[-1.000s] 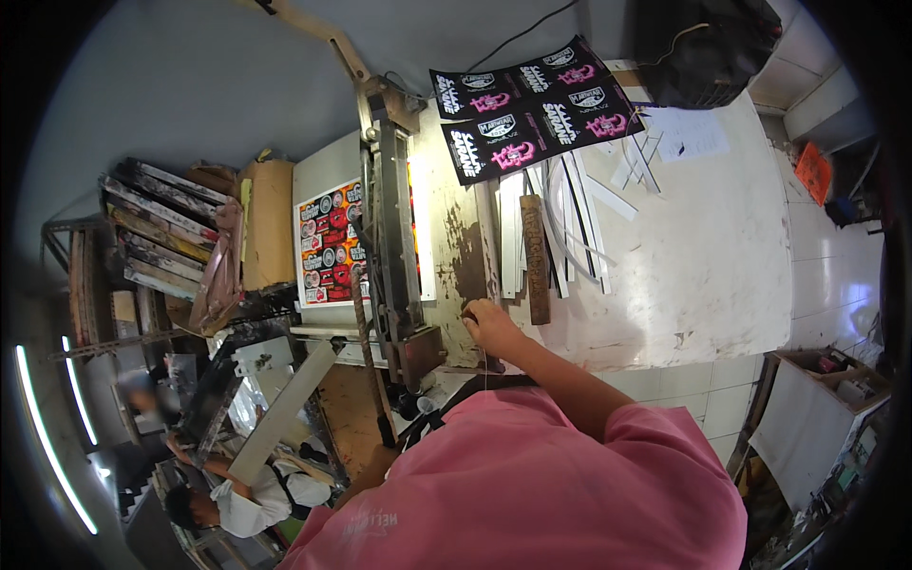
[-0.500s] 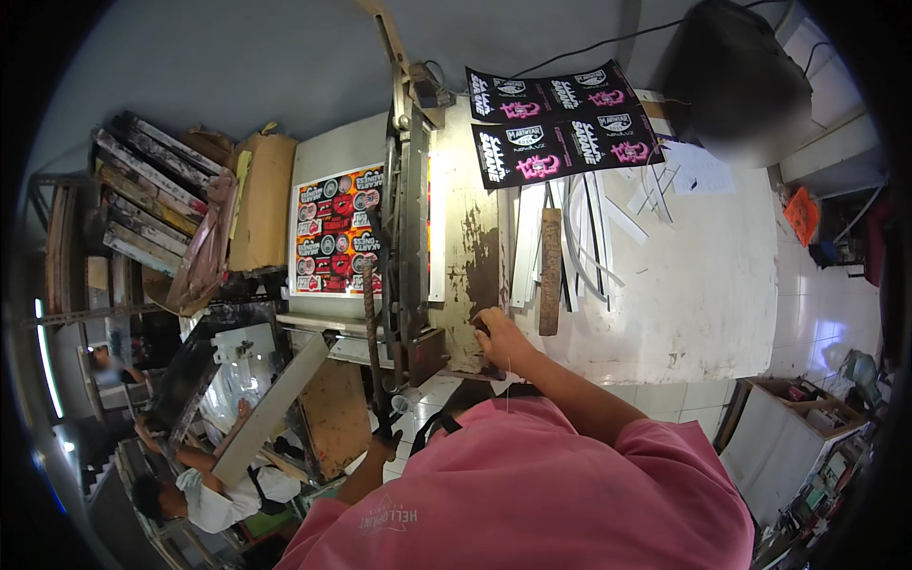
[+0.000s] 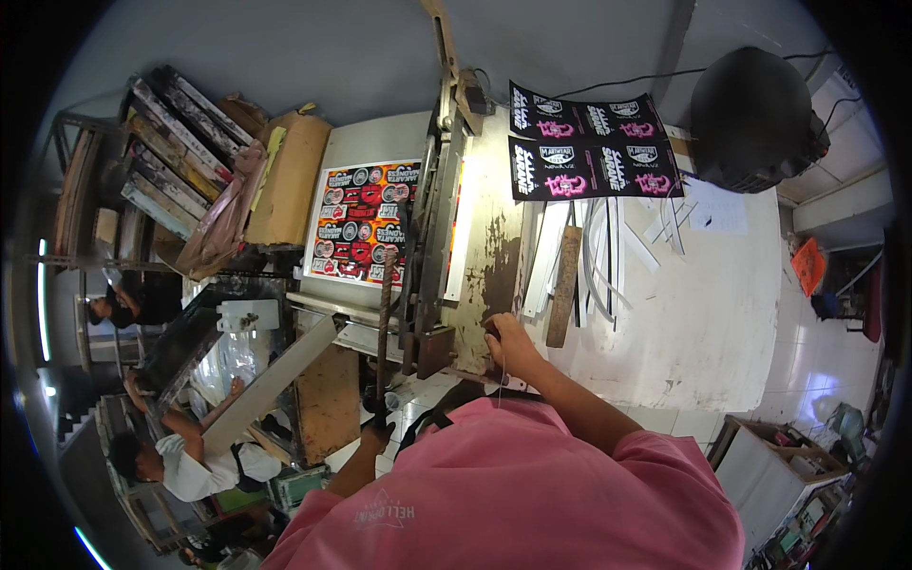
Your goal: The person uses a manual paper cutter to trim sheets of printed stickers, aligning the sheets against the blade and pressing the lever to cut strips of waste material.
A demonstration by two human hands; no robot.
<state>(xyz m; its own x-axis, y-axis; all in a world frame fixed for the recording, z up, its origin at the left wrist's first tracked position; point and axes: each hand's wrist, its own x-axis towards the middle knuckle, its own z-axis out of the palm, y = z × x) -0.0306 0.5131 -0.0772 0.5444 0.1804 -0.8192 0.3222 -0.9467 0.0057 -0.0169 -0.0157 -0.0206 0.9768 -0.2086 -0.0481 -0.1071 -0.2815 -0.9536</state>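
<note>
A large guillotine-style paper cutter point(image 3: 434, 228) stands in front of me, with a long metal blade arm running away from me. My left hand point(image 3: 377, 438) is low at its left side, closed around the dark lower end of a ribbed metal rod point(image 3: 386, 313). A sheet of red and orange printed stickers point(image 3: 364, 226) lies beneath the blade, its far strip showing on the right. My right hand point(image 3: 513, 340) rests on the worn metal bed point(image 3: 481, 309) just right of the blade, fingers curled; what they pinch, if anything, is hidden.
Black printed sheets point(image 3: 597, 171), a wooden bar point(image 3: 564, 290) and several thin offcut strips point(image 3: 605, 266) lie on the white table point(image 3: 708, 323). A black round fan-like object point(image 3: 757, 119) is at the back right. Stacked frames point(image 3: 180, 142) stand left. A co-worker point(image 3: 195, 465) works at lower left.
The view has shifted, so the cutter and table sit farther right in the picture. Both hands keep about the same places on the cutter. A second person shows more clearly at far left.
</note>
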